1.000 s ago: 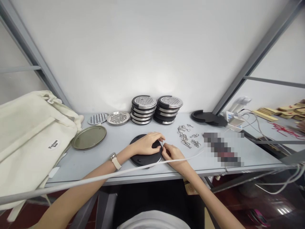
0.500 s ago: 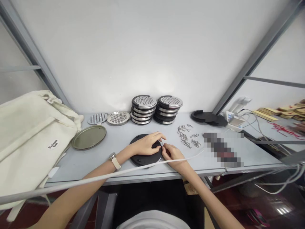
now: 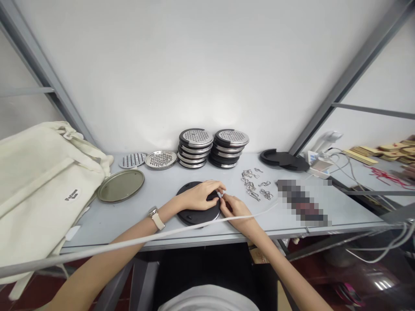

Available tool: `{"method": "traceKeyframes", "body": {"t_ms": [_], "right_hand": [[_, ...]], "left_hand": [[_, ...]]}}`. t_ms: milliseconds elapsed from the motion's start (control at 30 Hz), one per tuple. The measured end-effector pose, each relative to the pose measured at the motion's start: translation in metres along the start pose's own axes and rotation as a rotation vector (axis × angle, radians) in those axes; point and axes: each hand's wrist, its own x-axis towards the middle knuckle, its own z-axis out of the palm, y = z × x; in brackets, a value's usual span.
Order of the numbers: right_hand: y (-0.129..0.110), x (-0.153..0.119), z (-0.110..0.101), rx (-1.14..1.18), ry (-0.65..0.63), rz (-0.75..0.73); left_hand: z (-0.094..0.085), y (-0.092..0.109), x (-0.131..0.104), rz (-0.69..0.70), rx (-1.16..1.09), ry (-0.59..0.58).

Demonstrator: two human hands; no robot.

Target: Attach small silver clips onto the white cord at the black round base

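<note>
A round black grater holder point(image 3: 197, 217) lies flat on the table in front of me, a shiny metal rim showing at its lower right. My left hand point(image 3: 199, 196) rests across its top, with thumb and fingers curled in at the right edge. Close against that edge, my right hand point(image 3: 236, 210) pinches a small shiny metal piece point(image 3: 220, 195), largely hidden by fingertips. Several small metal clips point(image 3: 249, 185) lie loose to the right of my hands. Behind stand two stacks of round graters with black holders, a left stack point(image 3: 195, 144) and a right stack point(image 3: 230, 144).
Two loose grater discs, one point(image 3: 132, 160) beside another point(image 3: 161, 160), and a round metal plate point(image 3: 121, 185) lie left. A cream bag point(image 3: 48, 181) fills the left end. Black holders point(image 3: 282, 160) sit back right. A white cable point(image 3: 129, 241) crosses in front of my forearms.
Both hands stay at the holder's right edge, with only slight finger movement. The small metal piece between them shows less than before.
</note>
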Motion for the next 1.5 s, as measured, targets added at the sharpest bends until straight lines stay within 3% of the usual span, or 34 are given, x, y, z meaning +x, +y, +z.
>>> {"method": "traceKeyframes", "body": {"t_ms": [1500], "right_hand": [[0.0015, 0.0012, 0.0007, -0.010, -0.017, -0.014]], "left_hand": [[-0.0018, 0.0024, 0.0005, -0.011, -0.049, -0.024]]}}
